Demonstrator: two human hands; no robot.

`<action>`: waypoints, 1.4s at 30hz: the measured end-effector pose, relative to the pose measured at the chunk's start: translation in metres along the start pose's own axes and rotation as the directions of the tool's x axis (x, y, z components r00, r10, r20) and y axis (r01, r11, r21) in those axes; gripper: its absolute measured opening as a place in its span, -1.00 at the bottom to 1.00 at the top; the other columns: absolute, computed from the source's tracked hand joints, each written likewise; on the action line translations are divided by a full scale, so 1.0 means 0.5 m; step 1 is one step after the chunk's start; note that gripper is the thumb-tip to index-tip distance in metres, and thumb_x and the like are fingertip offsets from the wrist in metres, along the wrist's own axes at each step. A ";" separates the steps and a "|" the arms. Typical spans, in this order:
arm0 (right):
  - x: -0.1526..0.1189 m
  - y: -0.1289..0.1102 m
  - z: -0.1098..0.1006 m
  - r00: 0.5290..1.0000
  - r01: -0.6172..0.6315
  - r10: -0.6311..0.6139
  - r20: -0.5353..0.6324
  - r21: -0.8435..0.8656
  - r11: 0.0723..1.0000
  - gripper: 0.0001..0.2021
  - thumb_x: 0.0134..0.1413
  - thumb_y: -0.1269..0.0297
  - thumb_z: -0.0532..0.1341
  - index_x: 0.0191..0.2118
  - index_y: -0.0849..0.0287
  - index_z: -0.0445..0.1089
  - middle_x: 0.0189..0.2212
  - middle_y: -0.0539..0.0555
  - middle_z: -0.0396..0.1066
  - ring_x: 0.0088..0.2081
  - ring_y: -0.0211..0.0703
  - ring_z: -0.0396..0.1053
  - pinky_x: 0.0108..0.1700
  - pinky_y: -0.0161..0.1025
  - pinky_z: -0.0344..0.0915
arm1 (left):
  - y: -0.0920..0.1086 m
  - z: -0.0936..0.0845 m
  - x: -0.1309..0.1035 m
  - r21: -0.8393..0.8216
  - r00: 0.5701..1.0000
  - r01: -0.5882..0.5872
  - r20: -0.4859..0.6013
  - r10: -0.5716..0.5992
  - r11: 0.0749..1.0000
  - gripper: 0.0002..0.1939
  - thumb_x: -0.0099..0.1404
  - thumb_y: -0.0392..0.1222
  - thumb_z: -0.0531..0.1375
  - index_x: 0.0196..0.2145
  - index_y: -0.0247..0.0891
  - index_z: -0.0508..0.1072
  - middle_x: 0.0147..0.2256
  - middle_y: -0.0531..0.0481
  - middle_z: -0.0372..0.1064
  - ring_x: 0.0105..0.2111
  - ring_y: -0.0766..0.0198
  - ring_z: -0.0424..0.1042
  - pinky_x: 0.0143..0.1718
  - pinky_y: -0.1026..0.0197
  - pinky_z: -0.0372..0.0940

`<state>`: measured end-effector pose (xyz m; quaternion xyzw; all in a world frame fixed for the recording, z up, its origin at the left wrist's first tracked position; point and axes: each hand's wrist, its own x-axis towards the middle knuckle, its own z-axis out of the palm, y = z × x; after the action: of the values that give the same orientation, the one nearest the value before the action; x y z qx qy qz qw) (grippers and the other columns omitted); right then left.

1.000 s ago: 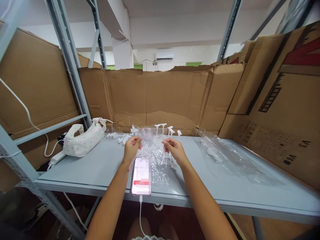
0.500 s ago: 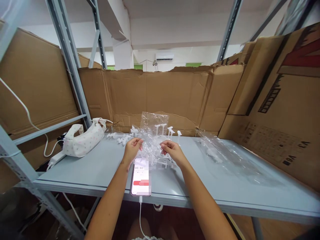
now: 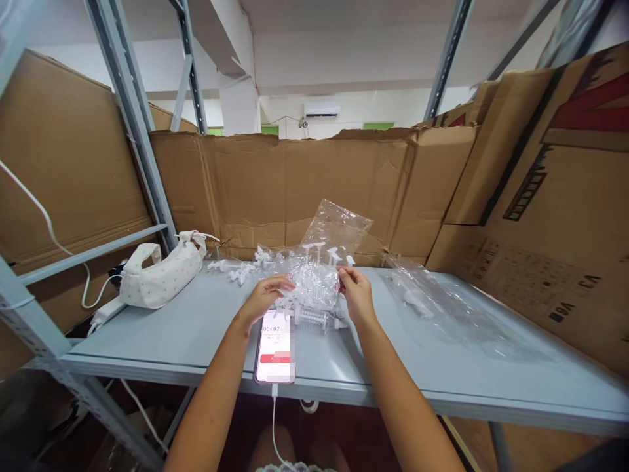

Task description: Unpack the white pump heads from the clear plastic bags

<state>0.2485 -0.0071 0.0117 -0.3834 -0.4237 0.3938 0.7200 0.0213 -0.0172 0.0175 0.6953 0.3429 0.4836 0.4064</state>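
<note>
A clear plastic bag [image 3: 339, 226] stands up over the middle of the shelf, its edge pinched in my right hand [image 3: 354, 288]. My left hand [image 3: 269, 293] is just left of the bag, fingers apart, with nothing seen in it. Below the bag lies a clear ribbed cylinder [image 3: 314, 318] with white end parts. White T-topped pieces [image 3: 319, 248] stand upright behind the bag. More white plastic parts [image 3: 240, 272] lie in a loose pile to the left. A phone [image 3: 275, 347] showing a timer rests near the front edge, below my left hand.
A white patterned pouch [image 3: 164, 275] sits at the left by a power strip [image 3: 107, 313]. Clear plastic bags [image 3: 442, 301] lie on the grey shelf [image 3: 393, 367] at the right. Cardboard [image 3: 314, 190] walls the back and sides. A white cable [image 3: 274, 419] hangs from the phone.
The bag has swung up and to the right with my right hand. My left hand has opened away from it, and the ribbed cylinder below shows more clearly.
</note>
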 end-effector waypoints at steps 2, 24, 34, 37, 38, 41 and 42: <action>-0.001 -0.001 0.001 1.000 0.015 -0.015 -0.010 -0.004 1.000 -0.71 -0.18 0.07 0.30 -0.36 0.17 0.40 -0.56 -0.09 0.23 -0.57 -0.35 0.19 -0.50 -0.32 0.14 | 0.009 0.002 -0.006 0.035 0.993 0.028 0.112 -0.032 0.999 -0.68 0.10 -0.30 0.18 -0.15 -0.20 0.51 0.03 -0.12 0.36 -0.10 0.18 0.41 -0.19 0.21 0.30; -0.037 0.010 0.035 0.912 -0.125 0.154 0.380 -0.100 0.987 -0.10 -0.20 0.28 0.31 0.27 0.06 -0.13 -0.43 -0.09 0.34 -0.49 -0.19 0.44 -0.45 -0.25 0.33 | -0.012 0.017 0.013 -0.162 0.940 -0.003 -0.338 -0.053 0.987 -0.28 0.14 -0.13 0.25 0.22 -0.30 0.16 -0.39 -0.03 0.50 -0.49 0.29 0.48 -0.44 0.25 0.33; -0.030 0.019 0.031 0.907 0.105 -0.023 0.420 -0.175 0.979 -0.37 -0.08 0.30 0.18 0.17 -0.04 0.07 -0.24 -0.01 0.35 -0.53 -0.32 0.40 -0.55 -0.34 0.18 | -0.010 0.015 0.013 -0.074 0.908 0.058 -0.410 -0.083 0.996 -0.76 0.05 -0.12 0.25 -0.37 -0.30 0.33 -0.53 0.05 0.41 -0.50 0.29 0.46 -0.46 0.27 0.31; -0.029 0.018 0.029 0.918 0.118 -0.031 0.394 -0.198 0.973 -0.50 -0.05 0.26 0.17 0.09 -0.01 0.20 -0.25 -0.01 0.31 -0.53 -0.33 0.38 -0.56 -0.35 0.15 | -0.003 0.018 0.011 -0.053 0.916 0.020 -0.400 -0.039 0.998 -0.79 0.05 -0.15 0.23 -0.44 -0.25 0.25 -0.55 0.11 0.34 -0.46 0.30 0.44 -0.43 0.27 0.33; -0.029 0.017 0.030 0.926 0.114 -0.029 0.376 -0.205 0.972 -0.55 -0.04 0.24 0.16 0.05 0.02 0.24 -0.26 -0.02 0.30 -0.53 -0.32 0.38 -0.56 -0.35 0.15 | -0.001 0.019 0.010 -0.048 0.924 0.017 -0.381 -0.034 0.999 -0.79 0.06 -0.16 0.22 -0.44 -0.24 0.23 -0.55 0.11 0.33 -0.46 0.31 0.44 -0.42 0.27 0.32; -0.029 0.017 0.031 0.954 0.102 -0.031 0.298 -0.226 0.969 -0.71 -0.01 0.15 0.17 -0.15 0.12 0.33 -0.34 -0.01 0.31 -0.50 -0.30 0.35 -0.51 -0.33 0.18 | 0.004 0.022 0.008 -0.040 0.960 0.033 -0.277 -0.043 0.999 -0.78 0.08 -0.15 0.21 -0.44 -0.24 0.20 -0.53 0.10 0.33 -0.49 0.33 0.42 -0.43 0.28 0.30; -0.029 0.016 0.032 0.962 0.102 -0.038 0.269 -0.228 0.968 -0.74 -0.02 0.12 0.18 -0.22 0.14 0.34 -0.36 -0.01 0.32 -0.49 -0.29 0.34 -0.49 -0.32 0.19 | 0.005 0.024 0.007 -0.034 0.971 0.040 -0.234 -0.047 0.999 -0.78 0.09 -0.14 0.20 -0.43 -0.24 0.19 -0.52 0.10 0.34 -0.49 0.33 0.41 -0.43 0.27 0.30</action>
<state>0.2271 -0.0135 0.0055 -0.3965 -0.5732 0.3614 0.6194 0.0337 -0.0179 0.0186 0.6195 0.3965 0.5584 0.3837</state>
